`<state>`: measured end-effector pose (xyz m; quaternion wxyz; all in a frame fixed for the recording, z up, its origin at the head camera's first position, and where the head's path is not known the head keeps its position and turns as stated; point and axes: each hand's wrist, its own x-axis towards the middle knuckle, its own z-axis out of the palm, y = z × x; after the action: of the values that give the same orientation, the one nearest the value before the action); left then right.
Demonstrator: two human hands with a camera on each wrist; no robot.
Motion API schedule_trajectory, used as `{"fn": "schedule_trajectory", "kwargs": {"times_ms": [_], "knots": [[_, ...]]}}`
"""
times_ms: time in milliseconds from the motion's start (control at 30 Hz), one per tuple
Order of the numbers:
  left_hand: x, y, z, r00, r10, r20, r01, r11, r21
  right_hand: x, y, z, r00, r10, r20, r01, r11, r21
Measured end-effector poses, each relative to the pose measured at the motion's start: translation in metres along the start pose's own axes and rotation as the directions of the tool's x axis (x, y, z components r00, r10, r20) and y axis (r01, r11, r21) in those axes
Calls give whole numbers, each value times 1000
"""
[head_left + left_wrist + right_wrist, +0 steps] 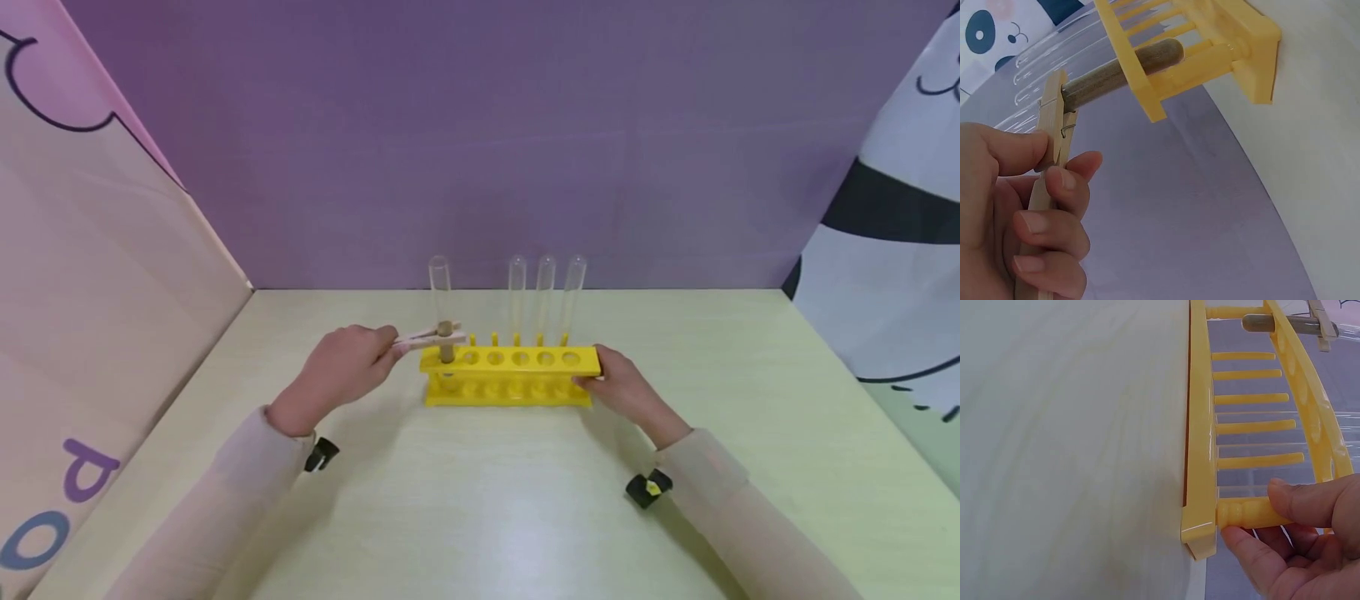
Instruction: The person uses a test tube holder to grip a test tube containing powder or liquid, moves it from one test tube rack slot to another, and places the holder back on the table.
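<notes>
My left hand (pixel 341 367) grips a wooden test tube clamp (pixel 1050 119), its jaws around a glass test tube (pixel 441 292) with brown-grey contents in its lower part. That tube stands roughly upright through the leftmost hole of a yellow test tube rack (pixel 510 370). In the right wrist view, the tube's rounded end (pixel 1254 323) hangs between the rack's upper plate and base, apart from the base. At the rack's right end, my right hand (pixel 626 387) pinches the end post (pixel 1247 512) between thumb and fingers.
Three clear test tubes (pixel 546 292) stand upside down on pegs along the rack's back. The rack rests on a pale wood-look table (pixel 480 500). Behind rises a purple panel (pixel 495 142), with printed panels at left and right.
</notes>
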<state>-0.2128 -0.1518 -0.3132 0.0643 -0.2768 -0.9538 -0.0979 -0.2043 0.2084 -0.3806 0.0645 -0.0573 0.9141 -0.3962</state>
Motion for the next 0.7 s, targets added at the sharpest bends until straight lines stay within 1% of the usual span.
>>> {"fn": "schedule_trajectory", "kwargs": {"times_ms": [200,433,600,700], "knots": [[0,2,-8,1000,2,-23,-2,1000,0,0,1,0,1000,-21,-4,21,1000,-2],[3,5,-20,999,-13,-39,13,1000,3,-1,0,-2,1000,-19,1,19,1000,4],[5,8,-24,998,-29,-47,29,1000,-7,-1,-1,-2,1000,-15,4,15,1000,12],[5,8,-25,997,-23,-67,22,1000,-13,-1,0,-1,1000,-18,5,17,1000,16]]}}
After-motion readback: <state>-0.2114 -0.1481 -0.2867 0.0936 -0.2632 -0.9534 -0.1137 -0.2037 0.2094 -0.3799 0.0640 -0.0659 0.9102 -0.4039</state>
